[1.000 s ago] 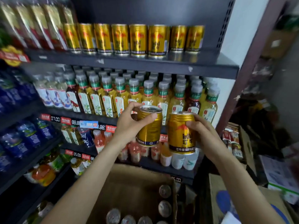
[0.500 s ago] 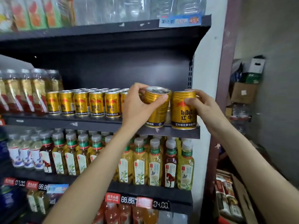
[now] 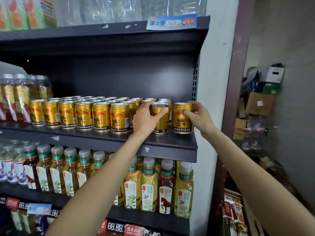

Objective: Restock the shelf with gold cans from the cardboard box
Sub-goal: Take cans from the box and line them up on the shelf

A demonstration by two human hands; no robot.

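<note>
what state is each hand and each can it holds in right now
left hand: grip curled round a gold can
left can: upright, at the shelf front
right hand: grip curled round the end can
right can: upright, base on the shelf
can row: upright

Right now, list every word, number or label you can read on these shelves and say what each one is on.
"RedBull 红牛": the gold can gripped by the right hand, and its shelf neighbours.
"果之茶", "50", "45%": blue tag on the top shelf edge.
"东方树叶": green neck labels of the tea bottles.
"88.88": digital price tag on the lowest rail.
"农夫山泉": red tag beside it.
Small print on the cans and the boxes at right: unreadable.
</note>
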